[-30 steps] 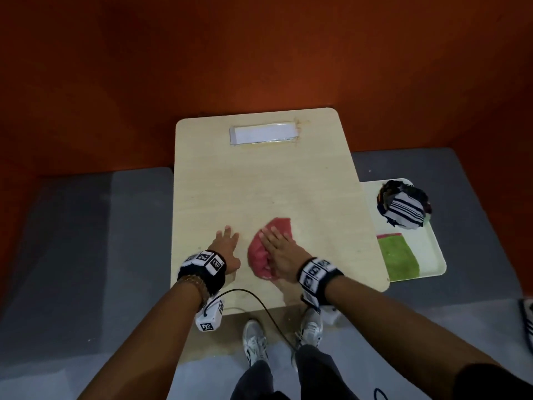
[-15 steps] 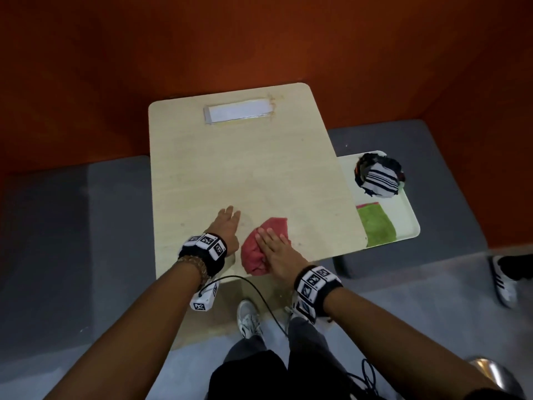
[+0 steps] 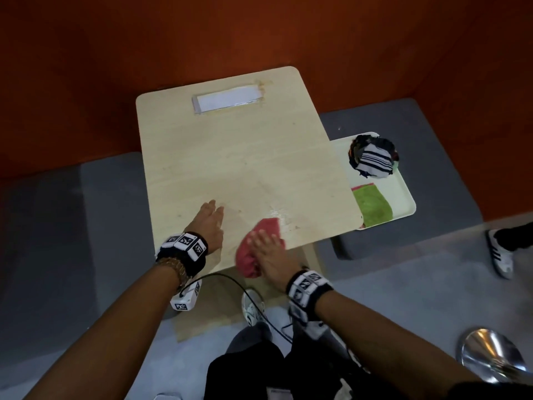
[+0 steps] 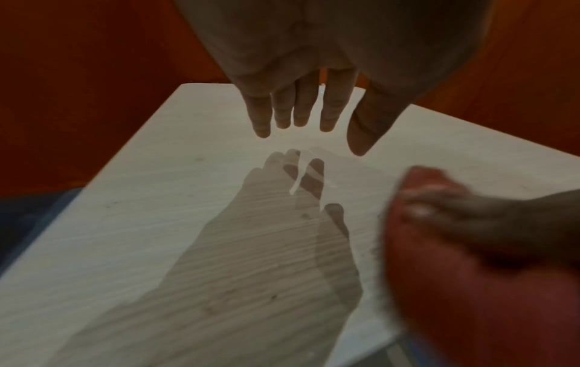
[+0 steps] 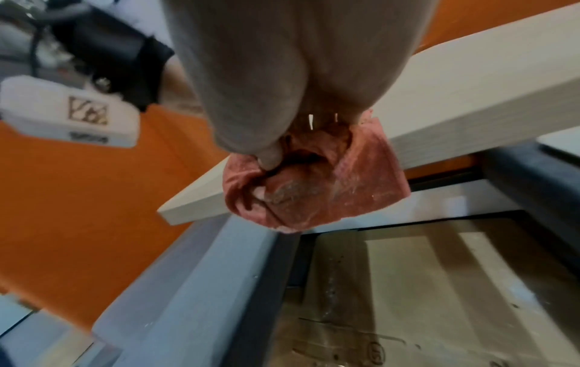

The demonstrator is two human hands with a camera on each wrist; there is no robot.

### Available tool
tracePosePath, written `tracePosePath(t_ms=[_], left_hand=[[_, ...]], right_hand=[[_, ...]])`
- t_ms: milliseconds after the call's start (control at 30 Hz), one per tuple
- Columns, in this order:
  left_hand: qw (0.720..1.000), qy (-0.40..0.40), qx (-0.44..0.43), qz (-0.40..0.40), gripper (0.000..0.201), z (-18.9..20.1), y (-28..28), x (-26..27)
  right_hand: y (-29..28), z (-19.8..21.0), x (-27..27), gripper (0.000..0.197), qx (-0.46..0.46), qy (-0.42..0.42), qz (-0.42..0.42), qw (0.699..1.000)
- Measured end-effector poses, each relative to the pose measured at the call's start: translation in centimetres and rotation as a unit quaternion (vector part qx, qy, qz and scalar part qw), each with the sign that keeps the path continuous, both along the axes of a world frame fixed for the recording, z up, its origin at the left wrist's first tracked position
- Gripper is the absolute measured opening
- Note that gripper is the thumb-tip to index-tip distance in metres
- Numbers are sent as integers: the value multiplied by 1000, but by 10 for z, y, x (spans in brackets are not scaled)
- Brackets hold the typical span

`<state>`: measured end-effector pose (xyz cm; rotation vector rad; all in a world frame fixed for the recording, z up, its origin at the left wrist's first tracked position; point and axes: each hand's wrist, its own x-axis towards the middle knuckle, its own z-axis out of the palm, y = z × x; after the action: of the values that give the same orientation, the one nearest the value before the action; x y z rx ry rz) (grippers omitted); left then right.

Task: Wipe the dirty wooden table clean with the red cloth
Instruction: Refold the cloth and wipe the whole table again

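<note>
Pressing the red cloth (image 3: 261, 248) against the near edge of the bench (image 3: 236, 157), low in the head view, my right hand (image 3: 269, 258) lies flat on it, thumb pinching a fold beneath. My left hand (image 3: 209, 223), fingers (image 4: 301, 109) straight, hovers just left. Unwiped bench stretches away toward the frame's top, so I judge the next stroke goes forward.

Right hand (image 5: 282, 82) grips red cloth (image 5: 313, 183) (bunched, smeared)

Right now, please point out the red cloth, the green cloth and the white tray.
red cloth (image 3: 266, 230): head view, far end.
green cloth (image 3: 373, 206): head view, middle.
white tray (image 3: 403, 194): head view, bare floor.
</note>
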<state>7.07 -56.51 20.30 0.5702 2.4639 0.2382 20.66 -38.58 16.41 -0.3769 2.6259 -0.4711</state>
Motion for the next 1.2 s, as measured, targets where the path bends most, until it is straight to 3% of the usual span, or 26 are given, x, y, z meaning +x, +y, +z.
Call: tracePosePath(t_ms=[100, 167, 333, 467, 600, 733, 867, 967, 1067, 1200], left_hand=[[998, 33, 48, -7, 59, -5, 11, 3], [993, 66, 96, -20, 50, -5, 21, 4], [987, 40, 157, -16, 37, 9, 50, 7], [991, -7, 132, -17, 44, 12, 62, 11], [991, -8, 130, -21, 40, 12, 72, 17], [988, 8, 136, -72, 33, 11, 80, 22], [985, 20, 116, -130, 38, 1, 92, 26], [971, 29, 166, -169, 56, -2, 109, 33], [942, 42, 251, -218, 48, -3, 141, 46], [973, 50, 171, -145, 48, -5, 149, 42]], right_hand=[[-28, 3, -4, 64, -30, 7, 56, 998], [-8, -2, 1, 57, -38, 41, 70, 996], [106, 1, 21, 56, -5, 129, -18, 991], [160, 11, 24, 44, 18, 107, -110, 988], [122, 19, 5, 27, -35, 42, -243, 968], [55, 19, -25, 25, -61, 10, -229, 972], [48, 21, -34, 27, -80, 14, -223, 972], [78, 26, -29, 23, -56, 37, -240, 968], [133, 24, -21, 15, -12, 56, -305, 951], [215, 32, -20, 27, 53, 60, -410, 908]])
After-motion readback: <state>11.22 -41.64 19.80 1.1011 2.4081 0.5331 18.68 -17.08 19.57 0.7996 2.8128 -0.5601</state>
